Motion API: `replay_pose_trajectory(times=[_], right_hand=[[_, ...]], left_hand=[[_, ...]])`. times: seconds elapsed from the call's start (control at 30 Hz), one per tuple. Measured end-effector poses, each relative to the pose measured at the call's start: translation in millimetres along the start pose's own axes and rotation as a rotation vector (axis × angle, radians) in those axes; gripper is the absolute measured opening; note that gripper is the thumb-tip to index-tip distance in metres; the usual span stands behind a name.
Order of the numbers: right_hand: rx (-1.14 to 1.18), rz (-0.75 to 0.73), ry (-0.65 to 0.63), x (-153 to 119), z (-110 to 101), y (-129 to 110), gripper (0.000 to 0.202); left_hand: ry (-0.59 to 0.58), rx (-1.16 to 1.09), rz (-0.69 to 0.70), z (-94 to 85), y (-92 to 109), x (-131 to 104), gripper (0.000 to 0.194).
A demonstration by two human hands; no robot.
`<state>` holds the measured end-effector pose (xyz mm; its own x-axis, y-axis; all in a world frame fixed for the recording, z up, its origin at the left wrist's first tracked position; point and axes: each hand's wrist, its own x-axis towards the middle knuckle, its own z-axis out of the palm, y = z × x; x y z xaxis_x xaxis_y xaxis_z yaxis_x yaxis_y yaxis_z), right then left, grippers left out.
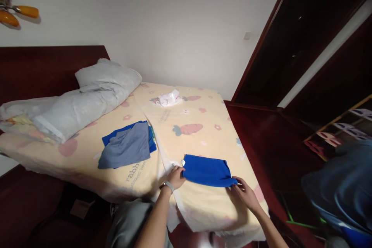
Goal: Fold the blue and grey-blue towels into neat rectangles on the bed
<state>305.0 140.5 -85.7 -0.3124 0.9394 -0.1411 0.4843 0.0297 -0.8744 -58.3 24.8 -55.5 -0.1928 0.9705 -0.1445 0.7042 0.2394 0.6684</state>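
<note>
A bright blue garment [207, 170], folded into a flat rectangle, lies on the bed near its front edge; a small white tag shows at its upper left corner. My left hand [176, 178] grips its left edge between thumb and fingers. At the lower right corner, my right hand [243, 191] pinches the fabric, which bunches slightly there. Further left lies a loose pile of clothes, a grey-blue garment [128, 145] on top of blue ones [152, 139]. What kind of garments these are, I cannot tell.
The bed [209, 124] has a cream carrot-print sheet. A crumpled white plastic bag [169, 98] lies toward the wall, and a grey quilt [90, 97] sits by the headboard [52, 62]. Right of the bed stand a shoe rack [334, 131] and dark blue hanging fabric [343, 186].
</note>
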Motion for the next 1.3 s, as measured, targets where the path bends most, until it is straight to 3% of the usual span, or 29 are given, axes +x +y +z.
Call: replay_pose_trajectory(times=[0.1, 0.33, 0.63, 0.73, 0.8, 0.93, 1.0, 1.1, 1.2, 1.3], right_hand=[[-0.043, 0.061, 0.079, 18, 0, -6, 0.062], [-0.088, 0.169, 0.289, 56, 10, -12, 0.079], [-0.157, 0.210, 0.210, 80, 15, 0, 0.075], [-0.305, 0.203, 0.179, 88, 13, -5, 0.067], [-0.460, 0.075, 0.189, 92, 14, -12, 0.059], [-0.688, -0.219, 0.059, 92, 19, -28, 0.048], [-0.735, -0.205, -0.034, 90, 19, -31, 0.049], [-0.803, -0.151, -0.058, 88, 13, -30, 0.053], [-0.862, -0.160, -0.053, 87, 3, -29, 0.044], [-0.874, -0.186, 0.037, 85, -3, -36, 0.045]], left_hand=[[0.059, -0.079, -0.065, -0.5, 1, 19, 0.031], [0.267, -0.143, -0.319, 8.3, 5, 51, 0.037], [0.229, -0.219, -0.372, 14.4, 15, 69, 0.030], [0.275, -0.169, -0.327, 14.6, 18, 67, 0.033], [0.278, -0.101, -0.224, 13.1, 20, 63, 0.041], [0.121, 0.077, 0.003, 7.9, 22, 54, 0.061], [0.070, 0.099, 0.008, 5.6, 22, 53, 0.062], [0.053, 0.031, -0.033, 3.5, 20, 54, 0.056], [0.063, -0.022, -0.020, 2.6, 18, 57, 0.051], [0.085, -0.037, -0.010, 3.0, 16, 59, 0.050]])
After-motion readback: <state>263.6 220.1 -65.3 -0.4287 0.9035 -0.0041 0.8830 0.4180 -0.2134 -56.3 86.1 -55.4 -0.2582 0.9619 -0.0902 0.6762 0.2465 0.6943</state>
